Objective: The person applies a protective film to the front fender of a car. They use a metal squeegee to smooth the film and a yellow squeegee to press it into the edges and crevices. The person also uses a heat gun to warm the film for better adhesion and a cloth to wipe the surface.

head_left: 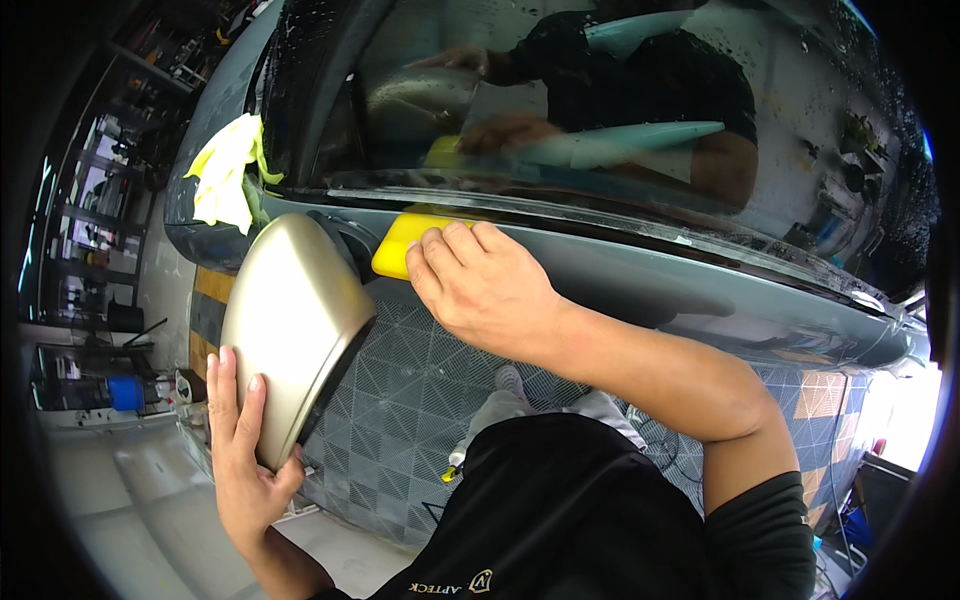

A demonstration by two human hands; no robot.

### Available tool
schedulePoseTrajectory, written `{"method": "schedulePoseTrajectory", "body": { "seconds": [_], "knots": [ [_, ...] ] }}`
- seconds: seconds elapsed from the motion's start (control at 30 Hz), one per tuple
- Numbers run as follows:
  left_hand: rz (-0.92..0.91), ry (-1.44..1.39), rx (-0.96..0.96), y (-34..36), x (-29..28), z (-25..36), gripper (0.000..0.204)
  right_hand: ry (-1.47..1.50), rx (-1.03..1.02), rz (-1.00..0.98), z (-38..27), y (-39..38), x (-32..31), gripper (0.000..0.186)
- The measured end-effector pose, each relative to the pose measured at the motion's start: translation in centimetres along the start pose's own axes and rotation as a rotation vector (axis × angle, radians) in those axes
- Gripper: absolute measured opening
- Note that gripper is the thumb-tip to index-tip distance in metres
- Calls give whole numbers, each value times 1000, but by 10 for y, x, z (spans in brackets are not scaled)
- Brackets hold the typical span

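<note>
Head view: the yellow block (392, 248), flat and rounded at the corners, lay at 10 o'clock of centre, along the car door (620, 270) just below the window (620, 110). The right hand (485, 285) had hold of it from above, fingers bent and drawn together over its right end; thumb and underside of the block hidden, so contact with the door could not be told. At 9 o'clock stood the gold mirror housing (285, 310), tilted, its narrower lower end toward 7. The left hand (248, 455), at 8 o'clock, touched that lower part: fingers extended and parted on the shell, thumb near the bottom edge, not closed around it. A yellow-green cloth (228, 178) lay draped over the car at 10 o'clock, beyond the housing. Window glass, 12 to 2 o'clock, carried droplets and a person's reflection. Patterned tiles (385, 375) covered the floor below.
</note>
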State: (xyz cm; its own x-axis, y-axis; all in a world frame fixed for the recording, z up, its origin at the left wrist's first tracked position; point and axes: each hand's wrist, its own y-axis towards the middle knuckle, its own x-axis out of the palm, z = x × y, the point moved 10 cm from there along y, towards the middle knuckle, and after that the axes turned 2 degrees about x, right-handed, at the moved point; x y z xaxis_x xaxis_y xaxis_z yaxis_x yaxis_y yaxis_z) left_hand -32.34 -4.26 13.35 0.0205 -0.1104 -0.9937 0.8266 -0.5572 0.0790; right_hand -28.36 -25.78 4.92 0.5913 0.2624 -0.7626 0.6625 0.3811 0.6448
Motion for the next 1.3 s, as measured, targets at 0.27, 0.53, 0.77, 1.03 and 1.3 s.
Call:
{"method": "schedulePoseTrajectory", "body": {
  "seconds": [0.27,0.53,0.77,1.03,1.3],
  "knots": [
    [-52,36,35,-19,2,-25,85,-22,-96,-24,-20,16,23,37],
    [-136,40,104,-8,-18,-15,85,-154,-120,30,-28,23,24,28],
    [-25,9,160,0,-22,-8,77,-159,-41,-48,-28,6,14,41],
    [336,-819,381,8,38,113,25,-193,-18,-48,-25,8,18,40],
    [516,-345,-154,117,150,60,62,-9,18,-102,2,-39,-53,39]
  ]
}}
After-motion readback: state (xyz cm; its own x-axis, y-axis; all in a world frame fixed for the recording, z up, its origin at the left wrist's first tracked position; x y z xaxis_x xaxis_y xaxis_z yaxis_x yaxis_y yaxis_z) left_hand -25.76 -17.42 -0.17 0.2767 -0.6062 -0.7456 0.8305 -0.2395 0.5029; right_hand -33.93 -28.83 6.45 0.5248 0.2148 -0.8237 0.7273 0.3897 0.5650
